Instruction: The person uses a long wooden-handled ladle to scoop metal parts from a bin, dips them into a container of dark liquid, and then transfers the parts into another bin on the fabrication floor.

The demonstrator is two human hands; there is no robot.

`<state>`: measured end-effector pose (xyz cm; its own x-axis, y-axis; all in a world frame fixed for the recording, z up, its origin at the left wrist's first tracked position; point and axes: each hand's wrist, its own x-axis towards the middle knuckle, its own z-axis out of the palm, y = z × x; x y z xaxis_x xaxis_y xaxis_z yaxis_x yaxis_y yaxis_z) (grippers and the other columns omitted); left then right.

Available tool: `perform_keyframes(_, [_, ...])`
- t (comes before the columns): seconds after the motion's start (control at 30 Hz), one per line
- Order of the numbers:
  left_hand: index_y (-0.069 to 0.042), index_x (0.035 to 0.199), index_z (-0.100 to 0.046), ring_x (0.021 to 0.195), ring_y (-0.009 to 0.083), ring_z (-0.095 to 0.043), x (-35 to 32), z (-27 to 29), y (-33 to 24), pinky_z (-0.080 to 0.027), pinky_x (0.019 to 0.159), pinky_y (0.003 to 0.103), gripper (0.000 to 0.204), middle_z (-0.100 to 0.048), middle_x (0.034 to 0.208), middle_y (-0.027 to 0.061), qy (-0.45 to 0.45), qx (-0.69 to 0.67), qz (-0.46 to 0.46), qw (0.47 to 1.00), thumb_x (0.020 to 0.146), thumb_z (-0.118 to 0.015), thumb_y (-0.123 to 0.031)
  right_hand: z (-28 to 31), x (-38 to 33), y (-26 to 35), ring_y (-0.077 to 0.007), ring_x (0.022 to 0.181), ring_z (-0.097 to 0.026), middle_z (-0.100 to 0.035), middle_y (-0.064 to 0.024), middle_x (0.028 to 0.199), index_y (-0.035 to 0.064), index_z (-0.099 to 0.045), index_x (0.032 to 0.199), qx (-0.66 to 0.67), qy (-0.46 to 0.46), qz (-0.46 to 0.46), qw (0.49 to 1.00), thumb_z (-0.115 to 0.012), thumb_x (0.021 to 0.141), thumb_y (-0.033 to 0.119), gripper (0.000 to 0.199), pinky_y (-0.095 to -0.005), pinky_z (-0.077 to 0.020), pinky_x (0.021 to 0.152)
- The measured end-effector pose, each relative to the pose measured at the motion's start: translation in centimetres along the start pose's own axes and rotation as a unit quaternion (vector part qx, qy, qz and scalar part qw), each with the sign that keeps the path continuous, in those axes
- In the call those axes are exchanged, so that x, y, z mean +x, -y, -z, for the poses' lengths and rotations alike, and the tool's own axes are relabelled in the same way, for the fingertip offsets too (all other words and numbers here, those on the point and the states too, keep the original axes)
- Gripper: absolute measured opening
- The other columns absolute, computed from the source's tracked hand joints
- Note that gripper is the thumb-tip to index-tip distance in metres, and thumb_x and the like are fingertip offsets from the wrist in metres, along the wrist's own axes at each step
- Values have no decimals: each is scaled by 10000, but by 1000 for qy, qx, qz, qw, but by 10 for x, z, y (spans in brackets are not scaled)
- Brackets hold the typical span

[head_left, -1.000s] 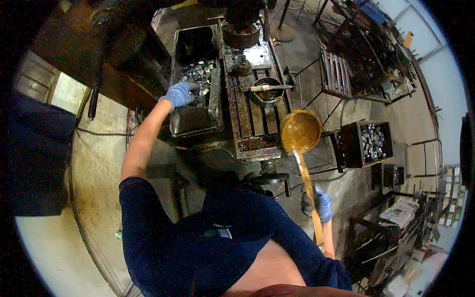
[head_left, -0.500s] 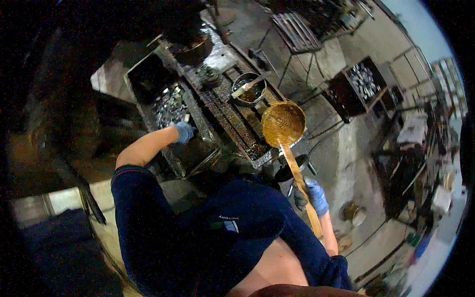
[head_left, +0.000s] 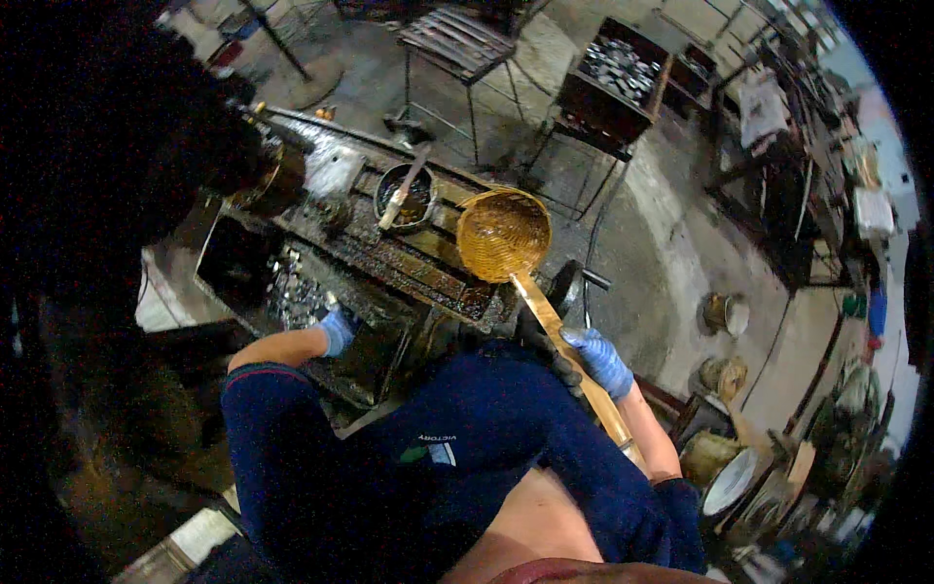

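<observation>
Greasy lathe bed, cluttered workshop floor.
My right hand (head_left: 600, 358) grips the woven ladle's (head_left: 504, 234) handle; my left hand (head_left: 338, 330) reaches into the parts tray (head_left: 292, 292), grip unclear; a metal pot (head_left: 407, 195) stands far.

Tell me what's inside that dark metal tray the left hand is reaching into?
The tray holds small shiny metal pieces; the gloved left hand covers some, and the bottom is too dark to see.

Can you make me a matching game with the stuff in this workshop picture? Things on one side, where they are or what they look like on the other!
Things:
1. Strainer
2. Left hand
3. Pot
4. Crate

Clues:
A. on the greasy machine, a stick in it
B. on a stand, full of metal bits
C. woven, on a long handle
D. blue glove, in the dark tray

Pairs: 1-C, 2-D, 3-A, 4-B
</observation>
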<state>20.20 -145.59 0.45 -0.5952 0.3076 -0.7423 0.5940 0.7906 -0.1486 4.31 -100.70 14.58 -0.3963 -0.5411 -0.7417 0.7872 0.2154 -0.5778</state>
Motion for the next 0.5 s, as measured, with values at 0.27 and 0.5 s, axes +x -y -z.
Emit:
perform_keyframes(0.27, [-97, 1106, -550, 1057, 240, -470, 33, -2, 18, -400, 848, 394, 307, -505, 1167, 50, 44, -63, -23, 997, 827, -477, -203, -3, -11, 8, -111, 363, -450, -491, -23, 520, 76, -556, 719, 63, 0, -8, 998, -575, 778, 421, 351, -232, -368, 332])
perform_keyframes(0.5, [-95, 1080, -561, 1030, 244, -486, 44, -6, 2, -411, 831, 390, 303, -520, 1133, 59, 67, -119, -1, 991, 807, -496, -207, -5, -13, 4, -112, 351, -452, -477, -30, 498, 65, -539, 731, 69, 17, 24, 997, -545, 811, 402, 347, -233, -376, 327])
